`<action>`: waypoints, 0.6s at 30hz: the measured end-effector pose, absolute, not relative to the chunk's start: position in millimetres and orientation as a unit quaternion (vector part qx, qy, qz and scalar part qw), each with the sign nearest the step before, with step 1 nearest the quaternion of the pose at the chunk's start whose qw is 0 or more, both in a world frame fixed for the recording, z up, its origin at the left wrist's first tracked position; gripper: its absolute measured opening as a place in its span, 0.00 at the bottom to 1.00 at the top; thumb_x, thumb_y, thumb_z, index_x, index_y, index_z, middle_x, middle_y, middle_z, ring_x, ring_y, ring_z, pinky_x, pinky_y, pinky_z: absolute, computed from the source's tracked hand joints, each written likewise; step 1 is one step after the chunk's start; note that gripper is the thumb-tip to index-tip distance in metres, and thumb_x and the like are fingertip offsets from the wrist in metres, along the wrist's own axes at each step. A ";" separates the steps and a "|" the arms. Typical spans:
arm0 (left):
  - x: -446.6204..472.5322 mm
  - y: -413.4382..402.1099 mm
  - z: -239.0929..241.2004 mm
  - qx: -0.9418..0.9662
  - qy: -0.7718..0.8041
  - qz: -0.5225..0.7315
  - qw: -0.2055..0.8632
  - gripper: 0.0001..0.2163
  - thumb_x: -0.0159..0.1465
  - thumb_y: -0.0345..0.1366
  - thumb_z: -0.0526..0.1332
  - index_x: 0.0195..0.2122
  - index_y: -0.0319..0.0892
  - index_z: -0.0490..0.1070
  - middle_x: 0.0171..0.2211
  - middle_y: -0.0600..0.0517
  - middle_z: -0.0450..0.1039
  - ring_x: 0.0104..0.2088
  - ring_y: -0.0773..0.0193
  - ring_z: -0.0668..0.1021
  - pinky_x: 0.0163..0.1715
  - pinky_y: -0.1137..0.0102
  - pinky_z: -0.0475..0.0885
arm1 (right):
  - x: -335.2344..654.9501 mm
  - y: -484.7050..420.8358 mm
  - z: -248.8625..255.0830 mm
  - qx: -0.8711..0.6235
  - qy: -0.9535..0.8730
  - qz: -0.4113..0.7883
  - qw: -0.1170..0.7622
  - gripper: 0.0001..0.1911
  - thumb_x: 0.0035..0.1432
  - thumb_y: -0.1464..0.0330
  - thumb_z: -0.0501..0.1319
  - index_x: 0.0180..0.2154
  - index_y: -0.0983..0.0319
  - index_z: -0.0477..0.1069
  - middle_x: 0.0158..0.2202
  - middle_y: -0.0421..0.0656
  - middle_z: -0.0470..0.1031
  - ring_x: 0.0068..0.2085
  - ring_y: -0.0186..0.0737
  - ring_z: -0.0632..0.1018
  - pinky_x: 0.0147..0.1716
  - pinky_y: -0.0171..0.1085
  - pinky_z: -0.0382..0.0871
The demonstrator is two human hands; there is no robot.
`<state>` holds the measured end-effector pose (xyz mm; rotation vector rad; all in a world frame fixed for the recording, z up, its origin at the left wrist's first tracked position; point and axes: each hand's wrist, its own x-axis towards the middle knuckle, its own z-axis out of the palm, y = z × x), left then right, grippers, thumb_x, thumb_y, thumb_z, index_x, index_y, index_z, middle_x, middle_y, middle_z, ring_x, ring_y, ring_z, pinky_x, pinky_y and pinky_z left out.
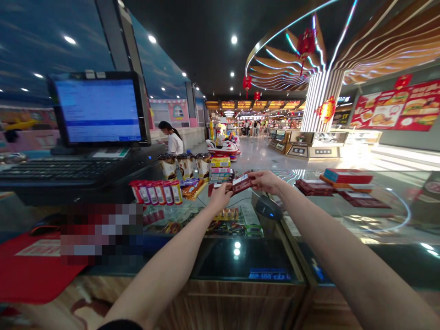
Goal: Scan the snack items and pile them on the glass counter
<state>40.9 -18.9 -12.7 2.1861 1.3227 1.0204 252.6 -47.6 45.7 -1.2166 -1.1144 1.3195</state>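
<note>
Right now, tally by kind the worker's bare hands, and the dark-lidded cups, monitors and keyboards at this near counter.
Left hand and right hand: 2
Dark-lidded cups: 3
Monitor: 1
Keyboard: 1
Total: 7

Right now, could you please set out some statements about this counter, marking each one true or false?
1. The right hand holds a brown packet. True.
2. The left hand is on the mouse. False: the left hand is up by the packet.
3. The scanner shows a blue light. True.
4. The monitor is dark. False: the monitor is lit.
5. The cups stand to the right of the packet. False: the cups stand to its left.
6. The mat is red. True.
</note>
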 end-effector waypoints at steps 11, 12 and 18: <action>87.7 -11.5 2.2 0.770 0.484 0.348 0.226 0.19 0.64 0.32 0.59 0.57 0.37 0.66 0.55 0.39 0.73 0.56 0.55 0.76 0.54 0.63 0.69 | 295.7 -55.4 23.4 -0.487 -0.443 0.501 0.562 0.20 0.48 0.87 0.60 0.41 0.67 0.80 0.30 0.46 0.82 0.27 0.32 0.78 0.25 0.28 0.73; 92.9 -13.4 3.9 0.777 0.491 0.330 0.217 0.19 0.65 0.32 0.58 0.57 0.37 0.65 0.54 0.38 0.74 0.55 0.54 0.76 0.53 0.63 0.69 | 298.5 -56.2 21.6 -0.485 -0.447 0.498 0.563 0.19 0.48 0.87 0.61 0.40 0.67 0.80 0.31 0.46 0.82 0.28 0.32 0.79 0.24 0.27 0.72; 120.0 -23.5 4.3 0.817 0.505 0.230 0.157 0.17 0.67 0.32 0.54 0.57 0.39 0.67 0.51 0.41 0.77 0.53 0.54 0.77 0.53 0.63 0.69 | 312.3 -59.6 10.6 -0.508 -0.460 0.491 0.538 0.16 0.47 0.84 0.63 0.37 0.67 0.82 0.29 0.45 0.82 0.26 0.29 0.76 0.26 0.26 0.70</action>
